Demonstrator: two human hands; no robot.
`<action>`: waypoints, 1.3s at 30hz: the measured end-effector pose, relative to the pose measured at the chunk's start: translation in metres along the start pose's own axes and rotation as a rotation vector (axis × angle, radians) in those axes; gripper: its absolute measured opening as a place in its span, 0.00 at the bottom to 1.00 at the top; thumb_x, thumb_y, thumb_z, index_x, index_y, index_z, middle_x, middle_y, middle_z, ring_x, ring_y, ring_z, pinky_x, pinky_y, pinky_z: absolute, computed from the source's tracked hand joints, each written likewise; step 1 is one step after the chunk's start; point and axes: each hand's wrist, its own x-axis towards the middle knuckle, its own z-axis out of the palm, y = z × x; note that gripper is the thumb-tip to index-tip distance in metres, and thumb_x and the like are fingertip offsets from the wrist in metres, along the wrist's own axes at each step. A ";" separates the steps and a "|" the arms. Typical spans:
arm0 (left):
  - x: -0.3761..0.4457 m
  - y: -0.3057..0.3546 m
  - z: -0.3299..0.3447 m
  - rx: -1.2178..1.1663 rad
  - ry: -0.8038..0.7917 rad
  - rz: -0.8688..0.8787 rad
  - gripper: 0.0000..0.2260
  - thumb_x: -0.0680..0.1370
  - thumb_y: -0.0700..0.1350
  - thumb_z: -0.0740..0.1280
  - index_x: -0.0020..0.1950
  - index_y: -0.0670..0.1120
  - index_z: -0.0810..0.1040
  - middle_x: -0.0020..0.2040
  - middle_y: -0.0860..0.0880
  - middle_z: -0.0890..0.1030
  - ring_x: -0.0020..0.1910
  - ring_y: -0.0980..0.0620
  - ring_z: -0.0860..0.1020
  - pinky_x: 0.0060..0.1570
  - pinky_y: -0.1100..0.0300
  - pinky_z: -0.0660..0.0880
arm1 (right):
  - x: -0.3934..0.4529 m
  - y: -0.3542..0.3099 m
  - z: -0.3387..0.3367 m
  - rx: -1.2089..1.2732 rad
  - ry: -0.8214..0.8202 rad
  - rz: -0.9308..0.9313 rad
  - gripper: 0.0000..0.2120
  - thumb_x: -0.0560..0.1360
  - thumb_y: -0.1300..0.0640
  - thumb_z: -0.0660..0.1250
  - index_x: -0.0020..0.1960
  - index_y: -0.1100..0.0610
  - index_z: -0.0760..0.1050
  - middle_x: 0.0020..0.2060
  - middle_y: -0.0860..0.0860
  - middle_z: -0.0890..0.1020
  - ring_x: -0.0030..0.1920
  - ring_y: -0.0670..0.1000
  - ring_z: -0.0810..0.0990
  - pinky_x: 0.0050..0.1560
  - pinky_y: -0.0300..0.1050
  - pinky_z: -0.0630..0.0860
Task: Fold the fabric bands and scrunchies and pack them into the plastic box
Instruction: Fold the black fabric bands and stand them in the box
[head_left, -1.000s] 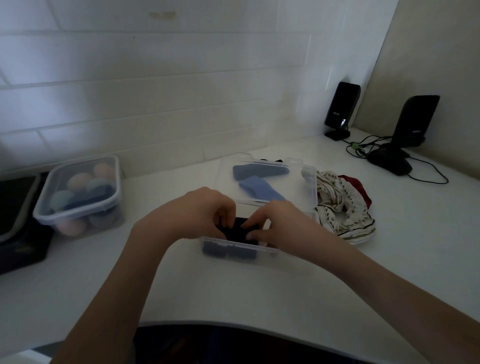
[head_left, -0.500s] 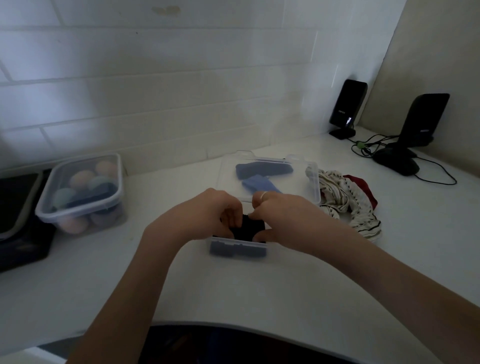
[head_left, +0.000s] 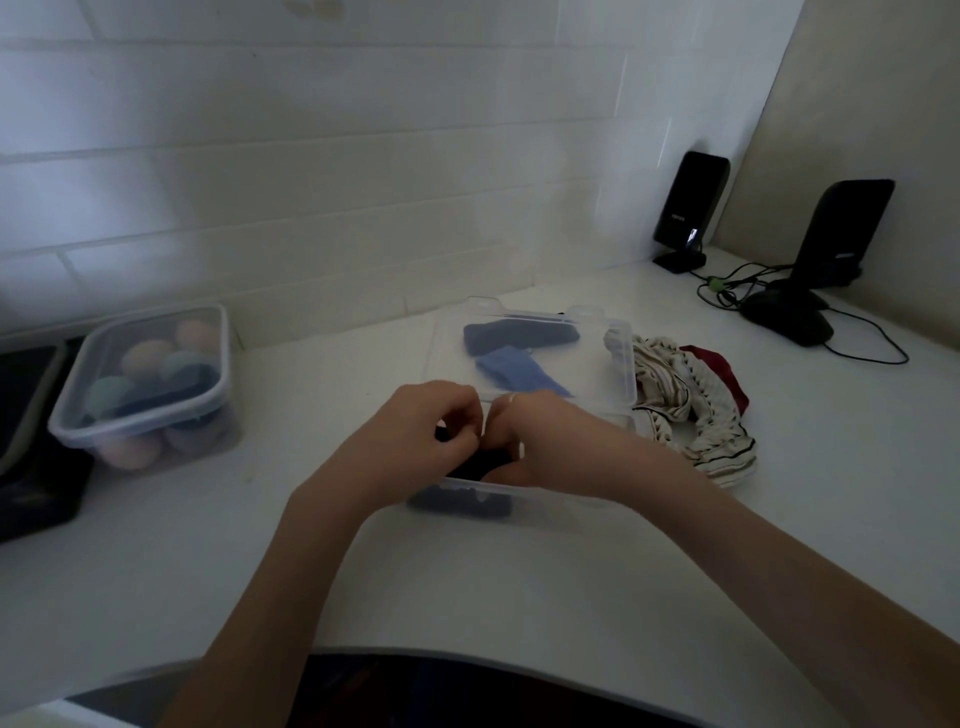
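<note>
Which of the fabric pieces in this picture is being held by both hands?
The black piece, gripped over the near end of the plastic box. The two blue ones lie untouched under the clear lid; the striped one sits outside.

Worktop (head_left: 519, 597): white. Wall tiles (head_left: 311, 156), upper frame: white, plain. Side panel (head_left: 883, 104), upper right: beige.

Box (head_left: 545, 501), centre: clear plastic; lid (head_left: 597, 374) clear. Fabric in the box (head_left: 483, 465): black. Band (head_left: 519, 335) seen at the lid: dark blue. Second band (head_left: 519, 371): lighter blue.

Fabric (head_left: 696, 421), right of centre: cream with thin dark stripes and dark edging. Fabric behind it (head_left: 722, 369): red.

Container (head_left: 150, 384), left: clear, holding peach, teal and dark blue rounded items.

Speakers (head_left: 691, 208), upper right: black. Cables (head_left: 862, 332): black, with one green clip.
</note>
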 end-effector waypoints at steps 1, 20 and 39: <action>0.000 0.000 0.001 -0.004 0.003 -0.006 0.04 0.72 0.41 0.64 0.38 0.47 0.74 0.37 0.51 0.78 0.39 0.52 0.75 0.40 0.61 0.71 | 0.002 -0.001 0.000 -0.012 -0.016 0.010 0.11 0.71 0.52 0.70 0.42 0.60 0.82 0.40 0.60 0.81 0.40 0.58 0.79 0.46 0.53 0.77; 0.007 0.007 0.000 0.062 -0.068 -0.161 0.04 0.69 0.44 0.70 0.43 0.49 0.78 0.42 0.51 0.82 0.42 0.53 0.79 0.46 0.56 0.78 | -0.006 0.007 -0.015 -0.259 -0.098 0.109 0.19 0.69 0.37 0.67 0.59 0.37 0.75 0.51 0.40 0.82 0.40 0.46 0.73 0.35 0.40 0.69; 0.000 0.003 -0.002 0.325 -0.015 -0.161 0.08 0.77 0.47 0.59 0.49 0.53 0.78 0.45 0.54 0.81 0.43 0.55 0.75 0.59 0.56 0.65 | 0.045 0.130 -0.035 -0.160 0.058 0.430 0.27 0.78 0.50 0.59 0.75 0.50 0.55 0.74 0.51 0.62 0.74 0.54 0.60 0.74 0.57 0.50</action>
